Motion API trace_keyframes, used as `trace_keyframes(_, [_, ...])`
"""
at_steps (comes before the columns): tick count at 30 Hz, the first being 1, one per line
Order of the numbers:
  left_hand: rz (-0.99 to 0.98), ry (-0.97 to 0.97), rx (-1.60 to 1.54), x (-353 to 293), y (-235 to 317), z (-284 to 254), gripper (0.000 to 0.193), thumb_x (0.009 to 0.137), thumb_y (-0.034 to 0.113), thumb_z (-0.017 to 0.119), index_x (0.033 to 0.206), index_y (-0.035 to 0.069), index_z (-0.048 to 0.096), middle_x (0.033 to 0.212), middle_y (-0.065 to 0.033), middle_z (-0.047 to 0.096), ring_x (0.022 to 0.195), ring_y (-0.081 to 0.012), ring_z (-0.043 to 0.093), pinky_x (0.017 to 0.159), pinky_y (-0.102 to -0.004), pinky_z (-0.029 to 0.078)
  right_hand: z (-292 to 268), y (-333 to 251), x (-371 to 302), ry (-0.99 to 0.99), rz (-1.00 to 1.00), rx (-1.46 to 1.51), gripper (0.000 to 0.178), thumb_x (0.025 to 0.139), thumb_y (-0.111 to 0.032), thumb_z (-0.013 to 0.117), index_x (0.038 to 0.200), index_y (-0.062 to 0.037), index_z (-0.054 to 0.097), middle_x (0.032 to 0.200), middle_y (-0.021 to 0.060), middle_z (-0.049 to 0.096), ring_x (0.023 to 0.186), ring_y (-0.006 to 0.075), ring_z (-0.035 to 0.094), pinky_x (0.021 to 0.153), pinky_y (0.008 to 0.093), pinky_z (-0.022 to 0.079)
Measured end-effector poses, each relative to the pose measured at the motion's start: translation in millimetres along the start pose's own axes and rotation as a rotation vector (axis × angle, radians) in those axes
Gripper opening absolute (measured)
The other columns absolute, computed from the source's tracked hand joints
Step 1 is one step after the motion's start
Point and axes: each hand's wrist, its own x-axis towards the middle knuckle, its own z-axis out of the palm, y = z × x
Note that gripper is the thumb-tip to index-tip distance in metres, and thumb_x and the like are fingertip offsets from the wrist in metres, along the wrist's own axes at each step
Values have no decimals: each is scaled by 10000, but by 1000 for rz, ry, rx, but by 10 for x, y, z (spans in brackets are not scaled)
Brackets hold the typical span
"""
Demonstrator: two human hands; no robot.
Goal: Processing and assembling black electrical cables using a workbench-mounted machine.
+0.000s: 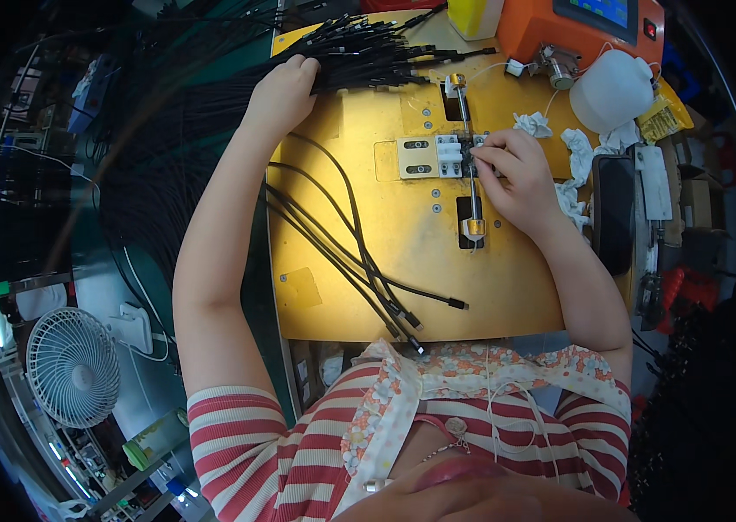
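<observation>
My left hand point(285, 94) is at the far left of the gold work plate point(342, 287), its fingers curled over black cables in a large bundle point(359, 61). The cables' plug ends point right. My right hand point(516, 178) is pinched at a small white and metal fixture point(449, 157), beside an upright metal rod point(464, 109) with brass-coloured ends. Whatever sits between those fingertips is too small and hidden to make out. Several loose black cables point(355, 235) lie across the plate, their plugs near its front edge.
An orange machine point(542, 35) with a screen stands at the far right. Near it are a white plastic bottle point(612, 91), crumpled tissues point(578, 157) and a dark phone-like slab point(613, 213). More cables point(159, 174) hang over the left side; a white fan point(72, 367) stands lower left.
</observation>
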Motion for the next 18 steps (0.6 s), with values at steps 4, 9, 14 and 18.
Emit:
trace_keyframes(4, [127,214,161,41,-99,-199,248,728,113,701,972,98,658,986,-53,581,1001,-238,563,829,-381,466,-1,0,4,-7,-9,-2,110,740,-11,681,847,-20,658,865,75,590,803,245,577,726,356,466])
trace_keyframes(9, [-89,469,-305,80,-126,-407,285,788,130,685,1056,85,602,1034,-134,635,963,-316,614,799,-402,497,0,13,-14,-9,-13,-15,114,737,-16,684,848,-16,656,868,78,589,810,246,577,726,357,467])
trace_keyframes(14, [14,-24,-229,32,112,-100,231,813,217,640,1020,121,602,927,-108,680,900,-314,652,745,-408,527,19,-22,13,-13,-22,7,114,736,-15,683,846,-10,653,864,79,588,806,249,577,720,355,466])
trace_keyframes(18, [-104,-96,-230,36,295,-61,224,788,138,639,1010,108,626,937,-121,672,852,-334,650,734,-411,522,9,-12,11,-16,-21,1,117,733,-11,682,845,-8,651,859,80,588,803,250,577,717,355,465])
